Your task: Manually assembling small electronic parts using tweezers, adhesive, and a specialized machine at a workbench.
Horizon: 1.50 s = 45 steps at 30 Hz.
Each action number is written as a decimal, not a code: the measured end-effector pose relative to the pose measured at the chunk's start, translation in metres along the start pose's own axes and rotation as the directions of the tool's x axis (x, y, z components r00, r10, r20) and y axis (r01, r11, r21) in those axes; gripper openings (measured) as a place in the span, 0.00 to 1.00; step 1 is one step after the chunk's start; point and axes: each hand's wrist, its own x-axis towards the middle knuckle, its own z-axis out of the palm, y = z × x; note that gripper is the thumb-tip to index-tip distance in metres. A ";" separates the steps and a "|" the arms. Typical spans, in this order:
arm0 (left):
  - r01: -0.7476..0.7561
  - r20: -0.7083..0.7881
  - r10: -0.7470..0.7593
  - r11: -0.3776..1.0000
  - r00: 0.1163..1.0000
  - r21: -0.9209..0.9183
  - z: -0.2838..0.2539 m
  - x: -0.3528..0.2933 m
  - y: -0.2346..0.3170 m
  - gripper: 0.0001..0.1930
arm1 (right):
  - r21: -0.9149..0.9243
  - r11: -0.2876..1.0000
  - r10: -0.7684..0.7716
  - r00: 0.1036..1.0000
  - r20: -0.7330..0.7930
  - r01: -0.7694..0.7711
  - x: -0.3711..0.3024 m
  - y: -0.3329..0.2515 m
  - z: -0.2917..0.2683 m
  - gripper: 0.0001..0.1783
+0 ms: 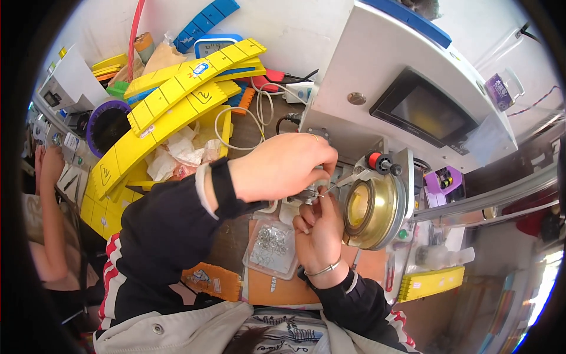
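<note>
My left hand (282, 166) reaches across the front of a grey machine, its fingers bent down and closed in a pinch. What its fingertips hold is hidden. Just below, my right hand (321, 230) points up with thumb and forefinger pressed together on a small silvery metal piece (320, 194), too small to name. The fingertips of both hands nearly meet there, left of a brass-coloured round drum (361, 212) on the machine. Under my wrists sits a clear plastic box (272, 248) of small shiny metal parts.
The grey machine (354, 65) with a dark screen (425, 109) fills the right; a red-thread spool (377, 160) tops its drum. Yellow slotted strips (171, 106) pile at left beside a white cable (259, 112). Another person's arm (52, 218) shows far left. A clear bottle (442, 257) lies right.
</note>
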 end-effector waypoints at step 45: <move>-0.278 -0.384 0.311 0.950 0.869 0.141 0.088 -0.078 0.024 0.17 | -0.745 0.615 0.387 0.723 0.572 0.260 -0.153 -0.108 0.054 0.16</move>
